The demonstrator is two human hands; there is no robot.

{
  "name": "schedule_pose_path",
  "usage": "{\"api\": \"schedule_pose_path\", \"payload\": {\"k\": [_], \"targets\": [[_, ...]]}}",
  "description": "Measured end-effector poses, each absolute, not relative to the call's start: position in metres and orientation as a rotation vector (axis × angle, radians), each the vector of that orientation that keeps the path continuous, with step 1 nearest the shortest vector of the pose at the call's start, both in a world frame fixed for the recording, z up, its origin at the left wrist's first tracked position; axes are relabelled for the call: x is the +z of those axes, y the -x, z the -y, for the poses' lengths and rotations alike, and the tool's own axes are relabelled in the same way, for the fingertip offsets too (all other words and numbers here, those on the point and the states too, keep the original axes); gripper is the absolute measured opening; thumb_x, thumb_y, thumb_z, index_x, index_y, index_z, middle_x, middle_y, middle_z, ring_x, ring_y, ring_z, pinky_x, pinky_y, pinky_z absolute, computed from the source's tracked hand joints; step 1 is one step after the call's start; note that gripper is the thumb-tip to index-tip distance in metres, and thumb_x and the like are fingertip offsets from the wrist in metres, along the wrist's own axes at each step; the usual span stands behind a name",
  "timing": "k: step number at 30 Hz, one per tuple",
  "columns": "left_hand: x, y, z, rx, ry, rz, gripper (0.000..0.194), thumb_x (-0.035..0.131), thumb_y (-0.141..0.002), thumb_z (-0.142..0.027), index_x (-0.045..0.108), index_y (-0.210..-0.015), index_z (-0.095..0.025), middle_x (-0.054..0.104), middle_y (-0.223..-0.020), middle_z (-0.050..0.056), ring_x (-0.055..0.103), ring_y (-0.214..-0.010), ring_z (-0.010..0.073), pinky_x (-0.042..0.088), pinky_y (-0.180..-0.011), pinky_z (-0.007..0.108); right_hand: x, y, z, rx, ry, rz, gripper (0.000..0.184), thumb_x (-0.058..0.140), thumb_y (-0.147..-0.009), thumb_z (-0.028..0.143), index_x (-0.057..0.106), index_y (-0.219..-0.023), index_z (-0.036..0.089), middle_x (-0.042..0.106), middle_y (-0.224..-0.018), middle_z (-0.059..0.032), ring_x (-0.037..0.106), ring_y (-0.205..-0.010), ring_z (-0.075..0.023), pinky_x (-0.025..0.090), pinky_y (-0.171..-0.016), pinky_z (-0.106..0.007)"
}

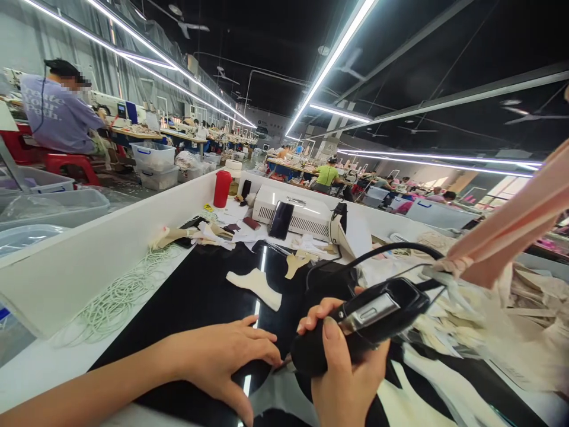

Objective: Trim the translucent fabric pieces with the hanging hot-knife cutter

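Observation:
My right hand (344,367) is wrapped round a black corded hand tool (364,320) with a silver plate on its top; its cable (382,252) loops up and back over the bench. My left hand (222,359) lies on the glossy black work surface (200,296) with its fingers stretched out, the fingertips close to the tool's rounded end. A cream cut piece (256,284) lies on the black surface just beyond both hands. Pink strips (511,228) hang in from the right.
A coil of white cord (124,293) lies at left by the white bench wall (89,261). Farther back stand a red cup (221,188), a white machine (296,213) and a phone (281,220). Pale fabric pieces (511,332) pile at right. Other people sit at distant benches.

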State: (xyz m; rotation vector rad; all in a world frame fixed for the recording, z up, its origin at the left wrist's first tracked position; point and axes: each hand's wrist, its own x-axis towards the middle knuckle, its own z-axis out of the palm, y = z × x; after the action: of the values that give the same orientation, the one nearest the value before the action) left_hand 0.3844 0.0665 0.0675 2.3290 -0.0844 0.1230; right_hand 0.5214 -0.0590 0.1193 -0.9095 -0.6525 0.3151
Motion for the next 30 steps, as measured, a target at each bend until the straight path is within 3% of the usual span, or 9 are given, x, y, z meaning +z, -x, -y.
{"api": "schedule_pose_path", "payload": {"k": [12,30], "targets": [[0.060,-0.386,-0.067,0.142,-2.290,0.084,0.084,0.087,-0.072,-0.067,0.057,-0.139,-0.027,0.065,-0.138,0.012,0.045,-0.147,0.0379,0.008,-0.126,0.067,0.107,-0.525,0.056,0.298,0.899,0.677,0.049,0.078,-0.090,0.026,0.053,-0.131,0.035,0.066,-0.084,0.0050,0.063,-0.064,-0.0128,0.058,-0.060,-0.029],[0.064,-0.387,-0.066,0.147,-2.270,0.099,0.089,0.090,-0.072,-0.060,0.053,-0.146,-0.026,0.059,-0.146,0.013,0.047,-0.144,0.0368,0.004,-0.126,0.067,0.110,-0.503,0.065,0.377,0.793,0.727,0.050,0.077,-0.091,0.032,0.052,-0.134,0.035,0.062,-0.083,0.0042,0.058,-0.065,-0.0136,0.054,-0.057,-0.030]]}}
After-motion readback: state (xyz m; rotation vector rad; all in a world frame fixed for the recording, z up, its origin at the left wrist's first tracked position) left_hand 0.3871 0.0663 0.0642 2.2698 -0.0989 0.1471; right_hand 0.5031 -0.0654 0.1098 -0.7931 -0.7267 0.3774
